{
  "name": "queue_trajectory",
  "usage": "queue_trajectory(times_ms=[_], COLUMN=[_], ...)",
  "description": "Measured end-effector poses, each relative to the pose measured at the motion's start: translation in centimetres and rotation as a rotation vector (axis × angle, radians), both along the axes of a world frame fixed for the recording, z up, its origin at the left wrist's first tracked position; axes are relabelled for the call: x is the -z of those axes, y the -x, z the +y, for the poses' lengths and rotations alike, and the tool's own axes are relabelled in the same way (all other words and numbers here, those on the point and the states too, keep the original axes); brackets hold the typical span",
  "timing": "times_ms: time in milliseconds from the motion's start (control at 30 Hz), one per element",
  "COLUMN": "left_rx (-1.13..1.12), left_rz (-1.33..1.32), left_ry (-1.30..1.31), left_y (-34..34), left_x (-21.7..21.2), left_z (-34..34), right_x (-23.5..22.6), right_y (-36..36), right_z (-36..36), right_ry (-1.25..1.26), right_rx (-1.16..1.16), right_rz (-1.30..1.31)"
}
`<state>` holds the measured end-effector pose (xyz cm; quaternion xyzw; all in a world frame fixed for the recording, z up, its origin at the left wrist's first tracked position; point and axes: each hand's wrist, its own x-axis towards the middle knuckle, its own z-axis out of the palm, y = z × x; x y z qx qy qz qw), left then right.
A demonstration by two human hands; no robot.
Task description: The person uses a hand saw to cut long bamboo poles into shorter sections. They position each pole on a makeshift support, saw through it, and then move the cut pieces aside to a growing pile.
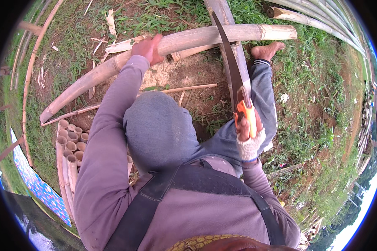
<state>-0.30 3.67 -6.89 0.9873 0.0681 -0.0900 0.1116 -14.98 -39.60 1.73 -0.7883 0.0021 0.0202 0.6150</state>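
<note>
A thick bamboo pole (188, 38) lies in front of me, slanting from the lower left to the upper right. My left hand (148, 49), bare, is closed round it left of its middle. In my right hand (250, 129), which wears a white fingerless glove, is a handsaw (233, 62) with an orange handle and a long, dark, curved blade. The blade points away from me and crosses the pole right of its middle; whether its teeth touch the bamboo I cannot tell. Another bamboo pole (244, 69) runs lengthwise beneath the crossing.
Several cut bamboo tubes (71, 146) stand bundled at my left. A thin bamboo strip (184, 89) lies before my knee. My bare foot (267, 51) rests just beneath the pole's right end. More bamboo poles (310, 19) are stacked at the far right, on grassy ground.
</note>
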Motion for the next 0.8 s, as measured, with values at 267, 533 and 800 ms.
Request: queue_trajectory(times_ms=[267,533,800], left_rx=[-0.001,-0.03,-0.019], left_rz=[0.049,0.092,0.078], left_ry=[-0.034,-0.013,-0.03], left_y=[-0.8,-0.4,-0.9], left_x=[-1.1,-1.1,-0.9], left_z=[-1.8,-0.3,-1.5], right_x=[2.2,0.3,3.3], right_y=[-13.1,-1.0,-10.4], right_z=[6.9,0.0,4.5], right_ry=[0.049,0.129,0.114], right_rx=[-0.004,-0.039,-0.045], right_rz=[-0.244,-0.205,-0.258])
